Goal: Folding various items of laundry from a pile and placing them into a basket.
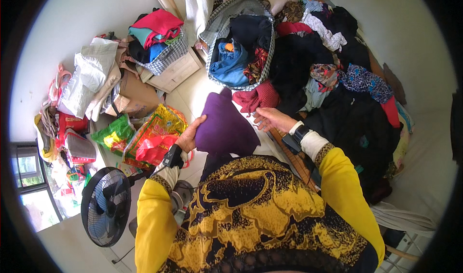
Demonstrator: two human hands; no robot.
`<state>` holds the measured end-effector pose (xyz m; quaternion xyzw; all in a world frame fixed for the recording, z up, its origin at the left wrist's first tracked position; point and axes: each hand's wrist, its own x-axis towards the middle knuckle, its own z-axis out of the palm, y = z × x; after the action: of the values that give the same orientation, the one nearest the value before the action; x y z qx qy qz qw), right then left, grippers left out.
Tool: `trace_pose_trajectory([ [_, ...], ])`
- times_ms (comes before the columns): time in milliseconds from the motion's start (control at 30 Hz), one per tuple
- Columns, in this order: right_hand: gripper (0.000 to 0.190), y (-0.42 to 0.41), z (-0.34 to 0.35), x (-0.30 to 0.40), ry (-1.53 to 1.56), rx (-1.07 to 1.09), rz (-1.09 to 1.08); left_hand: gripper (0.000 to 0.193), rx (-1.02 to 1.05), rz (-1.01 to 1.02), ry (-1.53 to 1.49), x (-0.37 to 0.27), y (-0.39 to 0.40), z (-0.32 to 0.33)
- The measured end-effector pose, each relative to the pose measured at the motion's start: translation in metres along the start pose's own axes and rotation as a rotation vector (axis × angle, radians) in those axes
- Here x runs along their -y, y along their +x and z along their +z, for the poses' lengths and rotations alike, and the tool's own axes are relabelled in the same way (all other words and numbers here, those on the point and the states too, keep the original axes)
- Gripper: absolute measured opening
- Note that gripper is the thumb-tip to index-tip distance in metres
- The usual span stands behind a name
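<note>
A purple cloth garment [226, 126] hangs in front of my body, with my left hand [190, 133] gripping its left edge. My right hand [273, 119] is held to the right of the cloth, fingers apart, with nothing seen in it. Just beyond that hand a dark red ribbed garment [258, 96] lies between the bed pile and a houndstooth fabric storage bag [270, 61]. The bag's top is unzipped. Inside are blue jeans [229, 65], black clothing [251, 29] and a red patterned cloth [257, 65].
Black clothes [361, 128] and other garments heap over the bed at right. A second houndstooth bin [164, 57], filled with folded clothes, sits on a drawer cabinet [177, 72]. Left are a cardboard box [135, 92], colourful plastic bags [155, 135] and a black fan [106, 206].
</note>
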<state>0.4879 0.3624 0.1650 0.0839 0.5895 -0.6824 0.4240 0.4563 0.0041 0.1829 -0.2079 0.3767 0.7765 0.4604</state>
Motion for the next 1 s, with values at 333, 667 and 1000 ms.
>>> trace_pose_trajectory([
  [333,0.066,0.05,0.031,0.033,0.443,0.268,-0.227,0.052,0.118,0.151,-0.17,-0.034,0.027,0.036],
  [667,0.071,0.085,0.075,0.142,0.425,0.061,-0.42,0.043,-0.121,0.315,0.493,-0.11,0.072,0.042],
  [1000,0.078,0.14,0.08,0.188,0.13,-0.298,-0.574,0.079,0.11,0.418,0.535,-0.182,0.063,0.053],
])
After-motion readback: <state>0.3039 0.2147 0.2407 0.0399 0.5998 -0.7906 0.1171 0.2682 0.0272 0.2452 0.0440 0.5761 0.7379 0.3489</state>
